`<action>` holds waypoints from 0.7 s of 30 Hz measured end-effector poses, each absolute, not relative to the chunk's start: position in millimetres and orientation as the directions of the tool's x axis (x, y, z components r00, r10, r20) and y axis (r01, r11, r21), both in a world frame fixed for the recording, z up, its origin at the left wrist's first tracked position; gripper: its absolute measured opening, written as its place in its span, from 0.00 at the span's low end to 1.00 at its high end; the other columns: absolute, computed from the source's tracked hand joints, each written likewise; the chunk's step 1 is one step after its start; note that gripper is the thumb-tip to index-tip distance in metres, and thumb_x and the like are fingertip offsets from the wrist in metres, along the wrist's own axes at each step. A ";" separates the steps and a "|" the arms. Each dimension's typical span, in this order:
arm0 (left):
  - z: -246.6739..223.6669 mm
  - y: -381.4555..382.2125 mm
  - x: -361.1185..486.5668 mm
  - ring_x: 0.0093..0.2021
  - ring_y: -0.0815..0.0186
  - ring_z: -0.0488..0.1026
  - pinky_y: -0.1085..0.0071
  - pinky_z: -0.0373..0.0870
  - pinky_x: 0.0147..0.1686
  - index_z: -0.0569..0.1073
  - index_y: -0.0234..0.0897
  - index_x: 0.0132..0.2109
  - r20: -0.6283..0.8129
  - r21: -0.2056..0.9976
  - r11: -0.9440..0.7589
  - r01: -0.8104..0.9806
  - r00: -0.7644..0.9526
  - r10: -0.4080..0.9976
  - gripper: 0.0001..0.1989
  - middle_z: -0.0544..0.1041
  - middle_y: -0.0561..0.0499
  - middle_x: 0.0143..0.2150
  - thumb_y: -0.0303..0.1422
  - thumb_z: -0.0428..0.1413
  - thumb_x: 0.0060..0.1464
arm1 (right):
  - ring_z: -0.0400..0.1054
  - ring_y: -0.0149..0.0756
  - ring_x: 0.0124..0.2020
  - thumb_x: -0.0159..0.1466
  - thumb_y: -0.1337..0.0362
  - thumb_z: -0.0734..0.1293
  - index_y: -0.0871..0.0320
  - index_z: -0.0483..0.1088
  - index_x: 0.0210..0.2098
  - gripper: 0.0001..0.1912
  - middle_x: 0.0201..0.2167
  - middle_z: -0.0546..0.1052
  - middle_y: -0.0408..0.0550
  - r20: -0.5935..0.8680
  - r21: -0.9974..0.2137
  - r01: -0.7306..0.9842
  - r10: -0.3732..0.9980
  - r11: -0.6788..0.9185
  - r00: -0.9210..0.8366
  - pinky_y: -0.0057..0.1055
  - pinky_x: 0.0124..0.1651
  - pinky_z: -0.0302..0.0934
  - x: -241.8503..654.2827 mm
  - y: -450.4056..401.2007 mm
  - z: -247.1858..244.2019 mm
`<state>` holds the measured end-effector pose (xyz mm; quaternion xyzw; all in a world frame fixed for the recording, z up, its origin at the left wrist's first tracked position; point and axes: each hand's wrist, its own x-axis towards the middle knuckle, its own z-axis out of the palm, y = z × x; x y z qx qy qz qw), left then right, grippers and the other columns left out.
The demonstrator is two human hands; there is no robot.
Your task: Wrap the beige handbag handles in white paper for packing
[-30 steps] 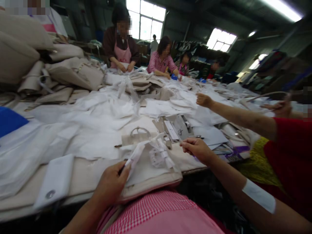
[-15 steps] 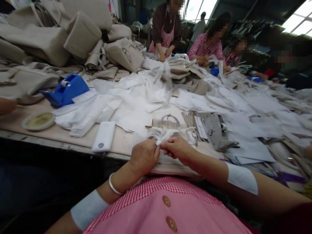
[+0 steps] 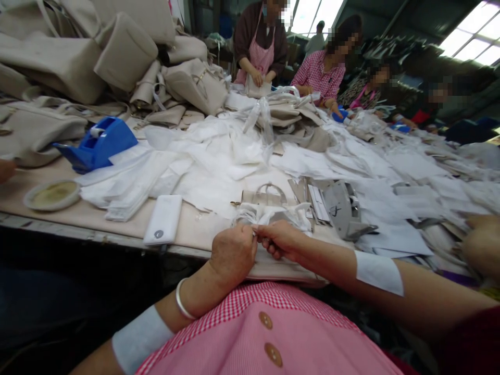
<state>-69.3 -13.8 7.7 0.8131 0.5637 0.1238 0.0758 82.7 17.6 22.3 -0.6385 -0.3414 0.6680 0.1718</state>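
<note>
A beige handbag [image 3: 247, 196] lies on the table in front of me, its arched handle [image 3: 270, 188] on the far side. Crumpled white wrapping [image 3: 273, 213] covers its near part. My left hand [image 3: 234, 252] is closed, knuckles up, at the near edge of this wrapping. Against its fingertips, my right hand [image 3: 280, 238] pinches with thumb and forefinger, the other fingers curled. Both seem to grip the white wrapping, though the gripped part is mostly hidden by the fingers.
A blue tape dispenser [image 3: 103, 143], a round dish [image 3: 52, 195] and a white power bank [image 3: 163, 220] lie left. A grey tape dispenser [image 3: 344, 211] stands right. White sheets [image 3: 219, 151] and beige bags [image 3: 50, 62] pile beyond. Co-workers work across the table; another person's hand [image 3: 484, 242] shows right.
My hands have drawn closer together, and the white strip seen between them is now mostly covered. The view has shifted slightly. Across the table, co-workers' hands have moved.
</note>
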 end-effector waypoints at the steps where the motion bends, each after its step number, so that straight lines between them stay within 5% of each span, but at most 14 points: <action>1: 7.9 -14.2 -69.4 0.31 0.56 0.74 0.65 0.59 0.28 0.71 0.35 0.36 0.126 0.260 -0.350 0.900 0.328 0.936 0.13 0.76 0.43 0.32 0.35 0.46 0.63 | 0.53 0.21 0.11 0.61 0.57 0.69 0.61 0.66 0.22 0.17 0.12 0.65 0.37 -0.732 -0.680 0.211 0.667 -0.702 -0.140 0.19 0.11 0.46 84.6 17.4 23.9; 6: 9.1 -14.5 -69.3 0.32 0.56 0.74 0.64 0.61 0.28 0.71 0.36 0.35 0.161 0.286 -0.342 0.895 0.307 0.938 0.09 0.76 0.46 0.31 0.35 0.50 0.60 | 0.54 0.22 0.11 0.59 0.63 0.71 0.61 0.66 0.23 0.13 0.12 0.65 0.36 -0.712 -0.701 0.225 0.674 -0.676 -0.195 0.21 0.13 0.49 94.2 12.5 28.7; 10: 6.8 -11.3 -74.1 0.34 0.57 0.74 0.65 0.64 0.33 0.73 0.34 0.37 0.178 0.418 -0.348 0.839 0.300 0.937 0.10 0.76 0.44 0.33 0.34 0.49 0.61 | 0.56 0.22 0.13 0.53 0.58 0.75 0.61 0.67 0.22 0.16 0.15 0.67 0.38 -0.624 -0.774 0.069 0.739 -0.630 -0.254 0.22 0.16 0.50 96.1 7.5 17.6; 16: 1.1 2.0 -87.3 0.33 0.65 0.72 0.71 0.65 0.35 0.77 0.36 0.40 0.073 0.865 -0.233 0.445 0.347 0.935 0.12 0.78 0.50 0.33 0.37 0.51 0.61 | 0.57 0.22 0.15 0.44 0.56 0.79 0.61 0.67 0.22 0.21 0.16 0.69 0.39 -0.507 -0.812 -0.230 0.844 -0.536 -0.174 0.24 0.20 0.48 91.4 0.7 2.5; 21: -11.5 10.5 -91.4 0.36 0.64 0.72 0.72 0.66 0.37 0.78 0.34 0.45 -0.083 0.995 0.053 0.086 0.393 0.916 0.16 0.78 0.49 0.36 0.40 0.54 0.59 | 0.55 0.23 0.16 0.45 0.56 0.79 0.60 0.67 0.25 0.21 0.16 0.67 0.37 -0.525 -0.784 -0.245 0.820 -0.570 -0.228 0.25 0.21 0.46 91.7 4.3 4.4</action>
